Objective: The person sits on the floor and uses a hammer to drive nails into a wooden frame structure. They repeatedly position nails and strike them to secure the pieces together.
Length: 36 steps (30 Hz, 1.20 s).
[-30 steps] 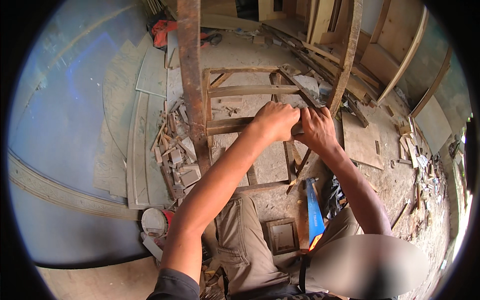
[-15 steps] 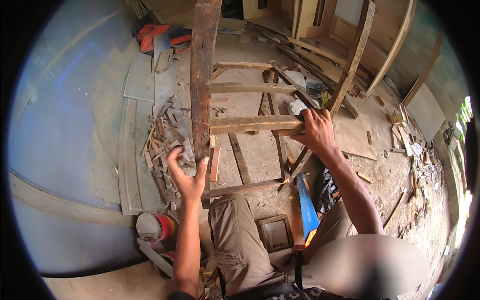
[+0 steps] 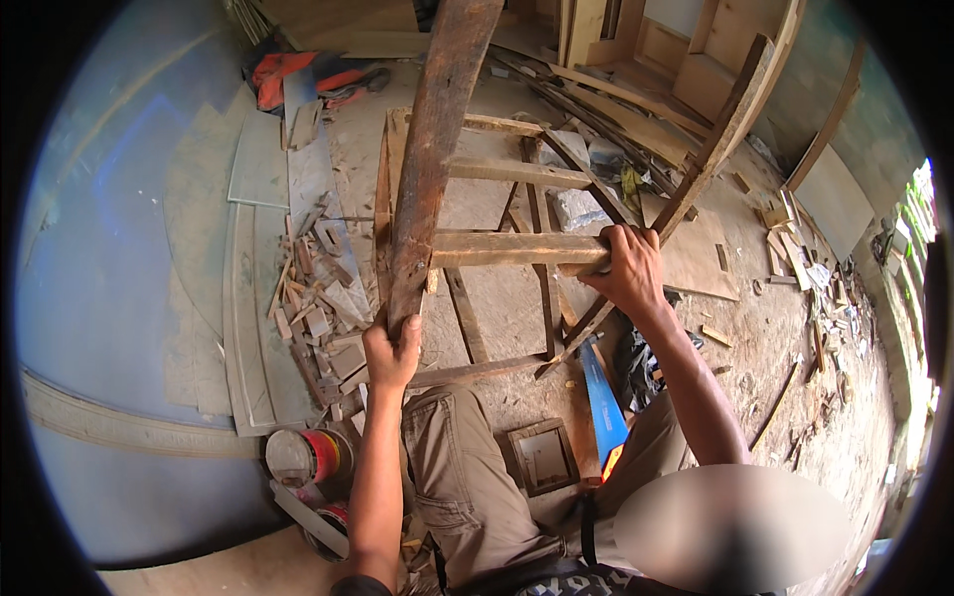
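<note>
The rough brown wooden frame (image 3: pixel 522 248), made of long posts joined by thinner crossbars, is held at a tilt just beyond the khaki trouser legs (image 3: pixel 462 477); whether any weight is taken by the dusty grey floor (image 3: pixel 765 343) cannot be told. Nearest, between the legs, a small square dark wooden frame with a pale middle (image 3: pixel 543 459) and a blue-bladed handsaw (image 3: pixel 601 402) are seen, with a crumpled black plastic bag (image 3: pixel 641 366) just beside the saw. At the left, a red-and-yellow tin with a pale lid (image 3: pixel 320 457) is seen.

The lower end of the left post (image 3: pixel 429 169) is clasped by the left hand (image 3: pixel 393 356), fingers curled round the wood, thumb laid upward along it. The right end of the nearest crossbar is gripped by the right hand (image 3: pixel 634 262), fingers bent over the top, thumb beneath.

For good control, both grips are best firmed evenly, so that the load is shared and the joints are not twisted; palms should be lifted rather than slid, since splinters could be met. The saw is best given clearance.

Farther off, brown wood offcuts (image 3: pixel 316 323) are heaped, and long pale boards (image 3: pixel 636 114) are stacked behind.
</note>
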{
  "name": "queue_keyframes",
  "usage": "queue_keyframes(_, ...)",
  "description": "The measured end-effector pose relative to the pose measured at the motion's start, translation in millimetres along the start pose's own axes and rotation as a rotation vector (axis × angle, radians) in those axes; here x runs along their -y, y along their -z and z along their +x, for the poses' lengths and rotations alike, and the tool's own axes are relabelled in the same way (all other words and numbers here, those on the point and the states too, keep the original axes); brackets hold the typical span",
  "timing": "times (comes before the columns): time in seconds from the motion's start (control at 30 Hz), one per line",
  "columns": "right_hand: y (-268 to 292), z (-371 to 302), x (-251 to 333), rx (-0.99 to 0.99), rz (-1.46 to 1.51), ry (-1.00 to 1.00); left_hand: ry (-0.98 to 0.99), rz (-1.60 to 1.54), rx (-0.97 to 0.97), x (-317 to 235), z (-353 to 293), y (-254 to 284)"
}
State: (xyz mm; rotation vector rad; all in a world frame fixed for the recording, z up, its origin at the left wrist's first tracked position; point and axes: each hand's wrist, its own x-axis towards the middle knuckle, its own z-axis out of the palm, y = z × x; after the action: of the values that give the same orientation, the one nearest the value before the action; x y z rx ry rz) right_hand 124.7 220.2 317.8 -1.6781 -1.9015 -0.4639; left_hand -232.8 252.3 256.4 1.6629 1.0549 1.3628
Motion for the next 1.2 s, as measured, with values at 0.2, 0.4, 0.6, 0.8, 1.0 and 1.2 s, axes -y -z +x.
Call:
queue_keyframes(0.2, -2, -11, -14, -0.038, -0.014, -0.091, -0.108, 0.188, 0.010, -6, 31, -9)
queue_keyframes(0.4, -15, -33, -22, -0.134, 0.036, -0.289, -0.133, 0.482, 0.193, -46, 99, -22)
queue_keyframes(0.6, -64, -69, 4, -0.167, 0.421, -0.636, -0.436, 0.864, 0.383, -183, 139, -67)
queue_keyframes(0.8, -92, -82, 50, -0.273, 0.868, -0.815, -0.558, 1.192, 0.542, -221, 133, -104)
queue_keyframes(1.0, -128, -89, 72, -0.260, 1.129, -0.868, -0.596, 1.480, 0.668, -232, 156, -144)
queue_keyframes(1.2, -156, -89, 97, -0.221, 1.298, -0.951, -0.635, 1.580, 0.717, -226, 172, -168)
